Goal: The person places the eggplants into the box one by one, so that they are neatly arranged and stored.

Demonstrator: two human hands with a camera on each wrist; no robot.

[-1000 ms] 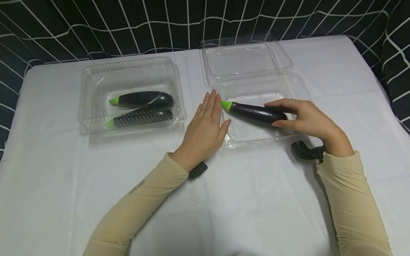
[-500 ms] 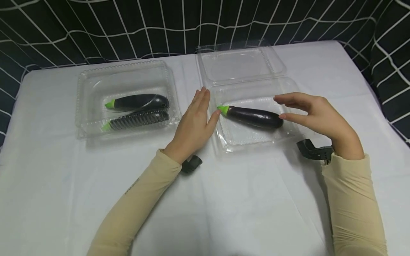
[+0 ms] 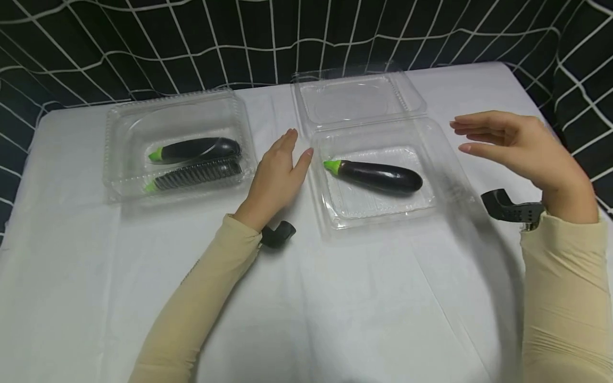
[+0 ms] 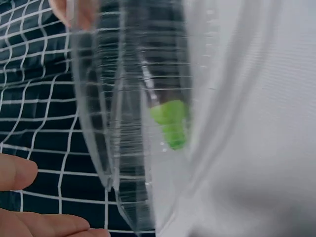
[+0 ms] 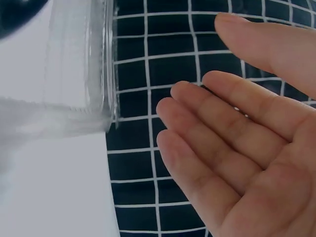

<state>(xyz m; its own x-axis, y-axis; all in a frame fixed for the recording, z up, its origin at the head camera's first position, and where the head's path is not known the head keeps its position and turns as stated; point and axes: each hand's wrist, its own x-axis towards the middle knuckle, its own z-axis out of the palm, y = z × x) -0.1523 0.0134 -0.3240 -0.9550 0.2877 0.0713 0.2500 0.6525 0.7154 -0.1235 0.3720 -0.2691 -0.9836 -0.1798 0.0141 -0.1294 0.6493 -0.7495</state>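
A dark purple eggplant (image 3: pixel 380 177) with a green stem end lies in the base of an unfolded clear plastic clamshell box (image 3: pixel 383 215), whose lid (image 3: pixel 354 101) is tipped back behind it. My left hand (image 3: pixel 275 178) is just left of this box, fingers extended and holding nothing. In the left wrist view the eggplant's green tip (image 4: pixel 170 121) shows through the plastic wall. To the right of the box my right hand (image 3: pixel 517 141) is raised with its fingers straight. Its bare palm (image 5: pixel 276 192) shows in the right wrist view.
At the left stands a second clear box (image 3: pixel 177 114), lid down, with two eggplants (image 3: pixel 198 150) inside, their green ends to the left. A white cloth (image 3: pixel 364 308) covers the table. Dark fabric with a white grid (image 3: pixel 239 42) hangs behind the far edge.
My right hand has let go of the eggplant and moved right, clear of the box. My left hand has shifted left, away from the box's side. The eggplant stays lying in the box.
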